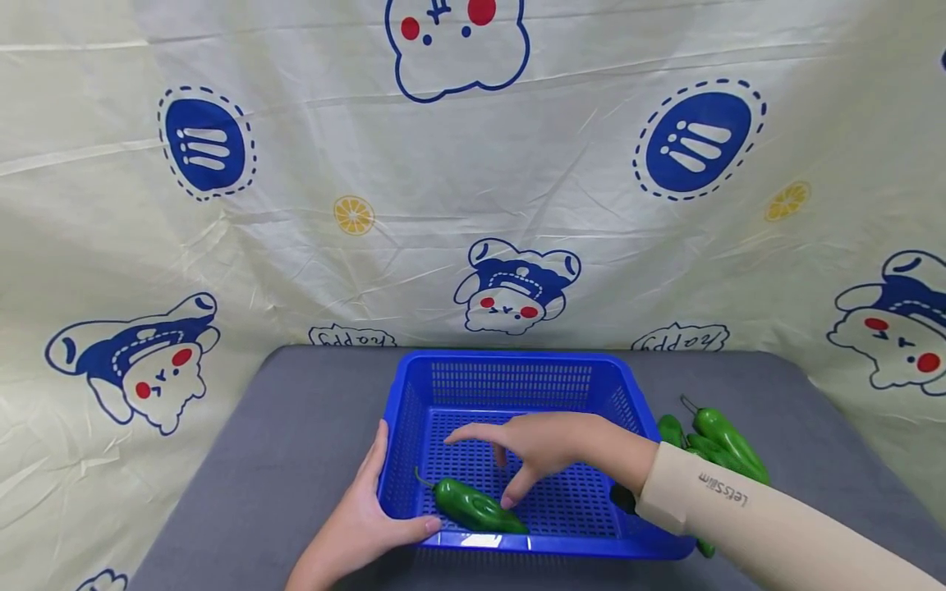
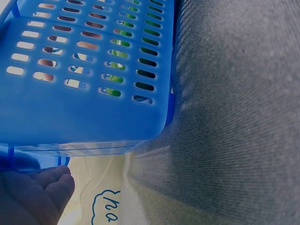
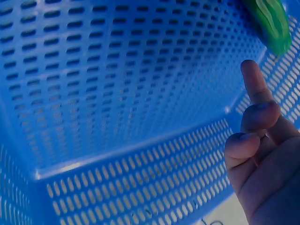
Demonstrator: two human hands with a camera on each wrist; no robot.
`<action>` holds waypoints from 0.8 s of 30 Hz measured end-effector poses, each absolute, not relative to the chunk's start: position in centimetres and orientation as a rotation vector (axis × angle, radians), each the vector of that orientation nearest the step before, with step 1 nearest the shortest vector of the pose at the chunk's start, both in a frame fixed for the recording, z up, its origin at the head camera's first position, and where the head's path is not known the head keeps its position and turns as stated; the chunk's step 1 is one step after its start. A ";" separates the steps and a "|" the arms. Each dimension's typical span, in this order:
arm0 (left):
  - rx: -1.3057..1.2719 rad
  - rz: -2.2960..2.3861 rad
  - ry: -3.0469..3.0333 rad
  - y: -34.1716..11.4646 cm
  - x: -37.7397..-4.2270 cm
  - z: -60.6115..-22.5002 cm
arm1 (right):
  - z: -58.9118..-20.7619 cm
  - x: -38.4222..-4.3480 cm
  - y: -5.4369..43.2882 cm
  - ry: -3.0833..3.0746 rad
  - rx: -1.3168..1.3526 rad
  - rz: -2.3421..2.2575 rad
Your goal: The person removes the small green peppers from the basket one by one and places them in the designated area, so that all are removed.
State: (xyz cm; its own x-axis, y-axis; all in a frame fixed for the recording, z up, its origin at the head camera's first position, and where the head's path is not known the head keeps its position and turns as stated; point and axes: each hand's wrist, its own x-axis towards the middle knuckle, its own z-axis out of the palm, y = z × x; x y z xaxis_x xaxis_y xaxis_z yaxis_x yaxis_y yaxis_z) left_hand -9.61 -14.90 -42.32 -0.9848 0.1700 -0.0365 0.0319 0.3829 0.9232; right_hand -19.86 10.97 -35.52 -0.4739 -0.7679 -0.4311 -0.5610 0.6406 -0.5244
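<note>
A blue plastic basket (image 1: 510, 355) with slotted walls stands on the grey surface. At its front left corner, my left hand (image 1: 362, 509) holds the rim, thumb over the front edge and fingers along the left side. One long green pepper (image 1: 467, 502) lies inside by the front wall, its thin stem toward the left. Over the basket, my right hand (image 1: 543, 443) has its fingers spread and holds nothing; the thumb overlaps the pepper in the head view. In the right wrist view, the fingers (image 3: 257, 119) show apart from the pepper (image 3: 272, 26).
Several more green peppers (image 1: 727, 443) lie in a pile right of the basket, partly hidden by the right forearm. The grey tabletop (image 1: 296, 435) extends to both sides. A pale printed cloth (image 1: 296, 271) hangs behind it.
</note>
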 end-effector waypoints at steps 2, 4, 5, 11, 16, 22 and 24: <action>0.170 1.665 2.499 -14.9 -9.6 -42.4 | -36.1 -19.7 10.4 2.187 -1.031 -0.387; 0.157 1.659 2.493 -14.9 -9.7 -42.4 | -36.7 -19.6 10.0 2.168 -1.047 -0.356; 0.149 1.654 2.491 -14.9 -9.7 -42.4 | -37.0 -19.6 9.8 2.162 -1.063 -0.333; 0.170 1.649 2.500 -15.0 -9.7 -42.4 | -38.4 -19.1 8.9 2.159 -1.140 -0.179; 0.194 1.653 2.508 -15.0 -9.7 -42.3 | -39.2 -18.9 8.7 2.148 -1.182 -0.150; 0.205 1.637 2.528 -14.9 -9.5 -42.2 | -39.7 -18.9 8.4 2.124 -1.139 -0.168; 0.206 1.636 2.529 -15.0 -9.5 -42.2 | -39.8 -18.9 8.3 2.107 -1.117 -0.177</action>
State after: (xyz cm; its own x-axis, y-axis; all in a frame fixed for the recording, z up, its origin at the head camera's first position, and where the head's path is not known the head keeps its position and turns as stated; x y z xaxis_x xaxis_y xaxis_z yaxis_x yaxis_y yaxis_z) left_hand -9.51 -14.96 -42.19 -0.9833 0.1799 -0.0285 0.0477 0.4056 0.9128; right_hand -18.87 8.30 -39.82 -0.3535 -0.7632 -0.5409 -0.6621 0.6126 -0.4317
